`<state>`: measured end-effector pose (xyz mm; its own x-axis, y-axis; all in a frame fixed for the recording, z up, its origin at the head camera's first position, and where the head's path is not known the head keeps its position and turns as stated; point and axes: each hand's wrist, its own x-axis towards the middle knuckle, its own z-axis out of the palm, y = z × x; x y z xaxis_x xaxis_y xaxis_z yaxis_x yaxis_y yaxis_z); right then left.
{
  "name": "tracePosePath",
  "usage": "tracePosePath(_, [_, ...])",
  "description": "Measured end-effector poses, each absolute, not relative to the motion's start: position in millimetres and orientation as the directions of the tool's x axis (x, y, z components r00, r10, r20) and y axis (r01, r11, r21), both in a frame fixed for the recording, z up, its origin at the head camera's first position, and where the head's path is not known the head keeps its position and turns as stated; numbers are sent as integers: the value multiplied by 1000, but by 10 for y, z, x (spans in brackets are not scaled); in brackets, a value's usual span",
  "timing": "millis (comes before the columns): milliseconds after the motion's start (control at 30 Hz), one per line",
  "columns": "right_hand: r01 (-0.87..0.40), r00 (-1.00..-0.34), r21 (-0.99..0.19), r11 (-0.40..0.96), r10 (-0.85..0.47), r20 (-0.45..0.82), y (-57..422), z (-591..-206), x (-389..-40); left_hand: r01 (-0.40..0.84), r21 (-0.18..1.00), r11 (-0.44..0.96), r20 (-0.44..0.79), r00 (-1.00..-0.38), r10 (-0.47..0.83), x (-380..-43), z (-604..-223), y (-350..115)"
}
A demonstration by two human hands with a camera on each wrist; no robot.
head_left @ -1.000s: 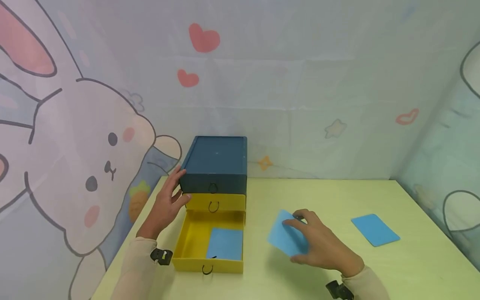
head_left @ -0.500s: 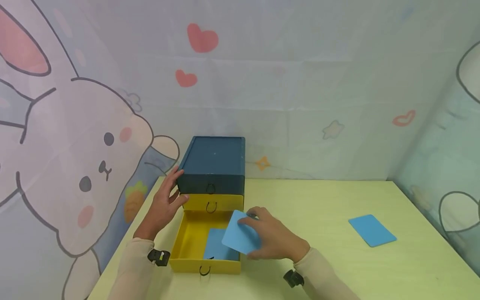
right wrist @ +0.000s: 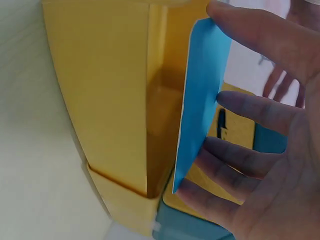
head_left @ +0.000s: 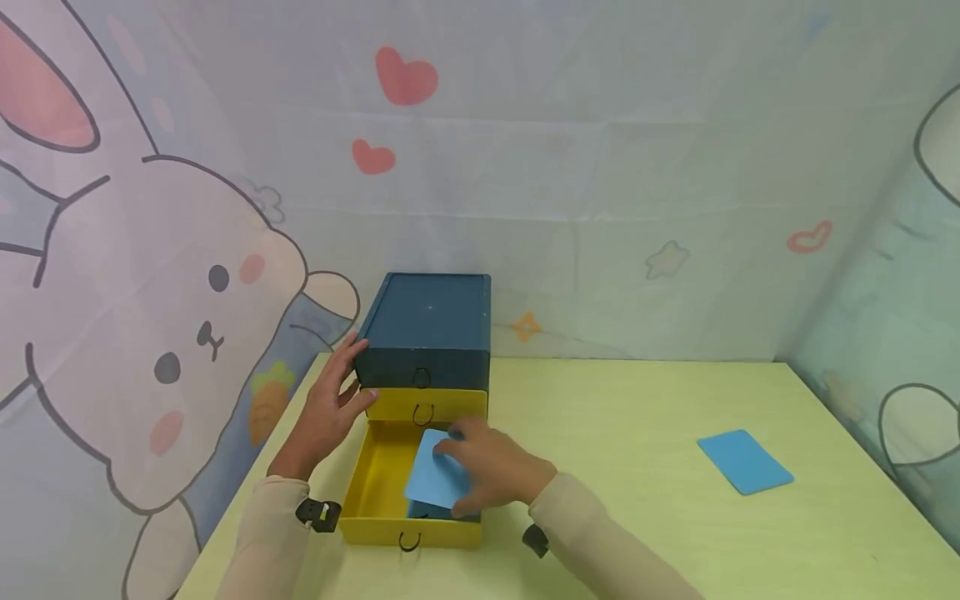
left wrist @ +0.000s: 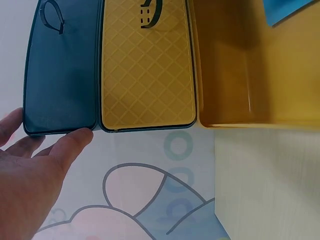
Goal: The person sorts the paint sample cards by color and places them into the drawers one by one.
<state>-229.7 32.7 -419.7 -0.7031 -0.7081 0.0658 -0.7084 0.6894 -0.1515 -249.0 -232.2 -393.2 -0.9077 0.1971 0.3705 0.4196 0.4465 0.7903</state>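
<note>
My right hand holds a blue card by its edges, thumb on one end and fingers along the other side. The card is tilted over the pulled-out yellow drawer, and in the right wrist view the blue card stands close to the drawer wall. Under it, another blue card lies on the drawer floor, mostly covered. My left hand rests against the left side of the drawer unit; in the left wrist view its thumb and fingers touch the lower corner of the dark blue drawer front.
A blue card lies on the right of the pale yellow-green table. Above the pulled-out drawer, a yellow drawer front with a dark loop handle is closed. A printed cloth hangs behind the table.
My right hand has carried the blue card leftward from over the table to over the pulled-out drawer, then lower towards the card inside. My left hand keeps its place on the unit.
</note>
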Motion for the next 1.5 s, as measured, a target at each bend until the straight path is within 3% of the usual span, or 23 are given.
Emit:
tracePosePath(233, [-689, -716, -156, 708, -698, -6, 181, -4349, -2360, 408, 800, 439, 360, -913, 192, -2453, -3953, -2330])
tracePosePath(833, [-663, -748, 140, 736, -658, -85, -34, -4578, -2439, 413, 790, 454, 365, -911, 193, -2449, -3918, -2336])
tracePosePath(1500, [-655, -755, 171, 736, -647, -107, -51, -4728, -2524, 404, 778, 481, 361, -914, 185, -2520, -3959, -2301])
